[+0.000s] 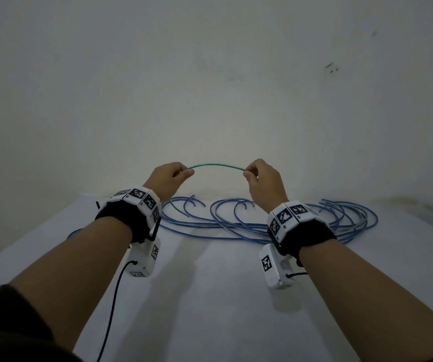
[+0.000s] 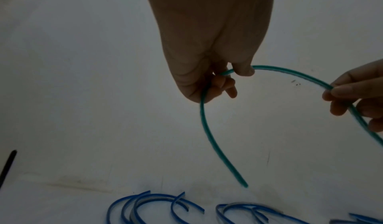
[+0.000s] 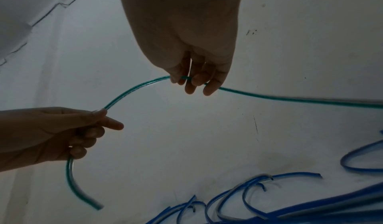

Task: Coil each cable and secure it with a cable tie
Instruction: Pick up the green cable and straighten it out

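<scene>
Both my left hand (image 1: 169, 180) and right hand (image 1: 261, 178) pinch the thin green plastic-coated cable (image 1: 216, 165), arching it up so the first loop forms above the loose blue cables (image 1: 236, 226).

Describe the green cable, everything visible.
The green cable is thin, glossy and plastic-sheathed, and looks stiff enough to hold a curve. It is lifted above the white table, arching between both hands. The left hand grips it near one end, and a short tail with a cut tip hangs free below that hand. The right hand pinches it further along; past that hand the cable runs on out of view. It is not coiled, and no tie shows on it.
</scene>
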Motion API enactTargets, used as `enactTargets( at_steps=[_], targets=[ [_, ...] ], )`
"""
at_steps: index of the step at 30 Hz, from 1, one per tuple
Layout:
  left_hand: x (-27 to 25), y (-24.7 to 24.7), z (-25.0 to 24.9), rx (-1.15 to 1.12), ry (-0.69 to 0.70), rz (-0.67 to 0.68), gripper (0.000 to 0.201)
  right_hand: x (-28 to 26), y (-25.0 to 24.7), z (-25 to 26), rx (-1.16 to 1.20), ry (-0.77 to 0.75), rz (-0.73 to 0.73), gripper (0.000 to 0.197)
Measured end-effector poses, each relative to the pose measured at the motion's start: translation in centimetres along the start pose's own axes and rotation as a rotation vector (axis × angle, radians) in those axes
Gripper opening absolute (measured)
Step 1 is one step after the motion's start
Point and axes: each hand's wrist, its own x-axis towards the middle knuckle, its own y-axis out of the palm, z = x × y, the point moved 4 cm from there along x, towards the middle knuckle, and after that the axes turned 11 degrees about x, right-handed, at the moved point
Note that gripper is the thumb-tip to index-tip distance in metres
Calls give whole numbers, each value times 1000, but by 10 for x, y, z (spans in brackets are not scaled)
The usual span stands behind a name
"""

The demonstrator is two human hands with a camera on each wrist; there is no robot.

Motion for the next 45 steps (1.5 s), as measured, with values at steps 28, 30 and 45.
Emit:
enactTargets(
  at_steps=[28, 30, 45],
  targets=[
    [-20, 11, 13, 221, -63, 162, 22, -14, 8, -8, -67, 103, 9, 13],
    [-20, 12, 14, 228, -70, 174, 22, -15, 9, -8, -66, 111, 12, 13],
    [-12, 13, 46, 189, -80, 189, 20, -9, 35, -15, -107, 135, 20, 14]
  ],
)
